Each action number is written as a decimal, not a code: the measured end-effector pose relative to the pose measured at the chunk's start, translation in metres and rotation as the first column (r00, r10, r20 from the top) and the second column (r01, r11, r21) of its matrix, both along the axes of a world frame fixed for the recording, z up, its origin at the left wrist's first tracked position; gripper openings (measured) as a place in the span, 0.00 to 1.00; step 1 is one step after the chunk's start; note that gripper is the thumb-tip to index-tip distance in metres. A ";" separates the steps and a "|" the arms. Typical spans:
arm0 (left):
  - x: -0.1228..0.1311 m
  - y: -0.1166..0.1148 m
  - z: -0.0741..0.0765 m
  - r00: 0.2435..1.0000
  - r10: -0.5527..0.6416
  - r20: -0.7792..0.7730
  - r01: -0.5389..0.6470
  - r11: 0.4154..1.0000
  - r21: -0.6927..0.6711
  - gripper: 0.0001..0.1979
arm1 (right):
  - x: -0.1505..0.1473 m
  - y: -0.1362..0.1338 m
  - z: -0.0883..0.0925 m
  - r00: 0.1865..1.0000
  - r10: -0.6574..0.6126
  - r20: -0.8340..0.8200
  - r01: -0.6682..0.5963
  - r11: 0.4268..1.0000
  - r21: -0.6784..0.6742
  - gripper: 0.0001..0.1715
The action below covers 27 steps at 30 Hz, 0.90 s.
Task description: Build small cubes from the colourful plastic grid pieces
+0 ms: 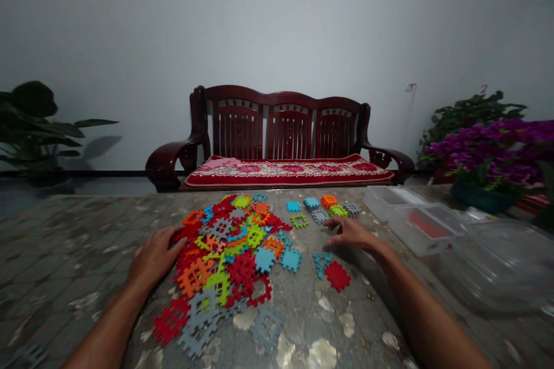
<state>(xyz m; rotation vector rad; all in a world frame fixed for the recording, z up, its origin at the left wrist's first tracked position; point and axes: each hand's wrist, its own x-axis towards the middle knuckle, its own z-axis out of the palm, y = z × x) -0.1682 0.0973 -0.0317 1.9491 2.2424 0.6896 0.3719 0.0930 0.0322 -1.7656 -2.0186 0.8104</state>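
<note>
**Left hand (156, 256) at a heap of toy pieces (240, 270), right hand (354, 234) by small stacks (311, 202)**

In the head view, we look across a patterned stone bench (86, 294). The heap lies left of centre: flat, notched pieces in red, orange, green, blue and grey, loosely overlapping. Our left hand touches its left edge. The fingers (172, 234) there are partly hidden, so we cannot tell whether they grip anything.

To the right of the heap, our right hand has its thumb and forefinger a narrow gap apart, and we see nothing between them. A grey piece (321, 215) lies just beside the fingertips. The blue, orange, green and grey stacks sit close together on its far side and to its right; a blue square (293, 206) and a green frame (305, 222) lie to its left. On the near side of the right hand, we find a red piece (337, 277) beside a blue triangle (317, 259).

At the right we see clear boxes (426, 245), one with something red inside. Beyond the bench stands a wooden sofa (289, 95) with a red cover (289, 179).
</note>
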 end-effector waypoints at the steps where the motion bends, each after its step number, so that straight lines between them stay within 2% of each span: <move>1: 0.000 0.000 0.000 1.000 -0.002 0.004 0.002 1.000 0.001 0.29 | -0.001 -0.005 0.002 0.997 0.070 -0.017 -0.071 0.994 -0.079 0.40; 4: 0.002 0.000 0.000 1.000 0.009 0.013 -0.009 1.000 0.018 0.29 | -0.004 -0.018 0.007 0.975 0.222 -0.004 -0.218 0.953 -0.209 0.53; 6: 0.002 0.001 -0.001 1.000 0.012 0.016 -0.013 0.999 0.034 0.28 | -0.010 -0.024 0.008 0.958 0.277 0.077 -0.260 0.949 -0.176 0.54; 8: 0.002 0.001 -0.001 1.000 0.008 0.016 -0.008 0.999 0.040 0.27 | -0.017 -0.026 0.004 0.946 0.281 0.160 -0.267 0.958 -0.104 0.49; 10: 0.001 0.001 -0.002 1.000 0.002 0.014 -0.002 0.999 0.039 0.27 | -0.027 -0.025 -0.004 0.957 0.231 0.173 -0.226 0.973 -0.045 0.40; 12: 0.001 0.001 -0.002 1.000 0.002 0.008 -0.003 0.999 0.036 0.27 | -0.037 -0.022 -0.014 0.984 0.136 0.119 -0.139 0.990 0.019 0.31; 16: 0.001 0.000 0.000 1.000 0.006 0.006 -0.006 0.999 0.035 0.27 | -0.049 -0.015 -0.024 1.000 -0.011 -0.014 0.013 0.980 0.199 0.25; 19: 0.001 0.000 0.000 1.000 0.011 0.011 -0.011 1.000 0.021 0.26 | -0.049 -0.016 -0.018 0.997 -0.079 0.004 0.076 0.970 0.229 0.20; 21: 0.001 0.000 0.000 1.000 0.011 0.007 -0.011 1.000 0.022 0.26 | -0.049 -0.022 -0.011 0.990 -0.119 0.075 0.101 0.973 0.207 0.22; 25: 0.000 0.001 0.000 1.000 0.006 0.004 -0.006 1.000 0.002 0.28 | -0.061 -0.038 0.000 0.955 -0.111 0.274 0.082 0.990 0.115 0.33; 27: 0.000 0.000 0.000 1.000 0.009 0.007 -0.009 1.000 -0.012 0.29 | -0.068 -0.044 0.004 0.930 -0.085 0.358 0.051 0.993 0.104 0.32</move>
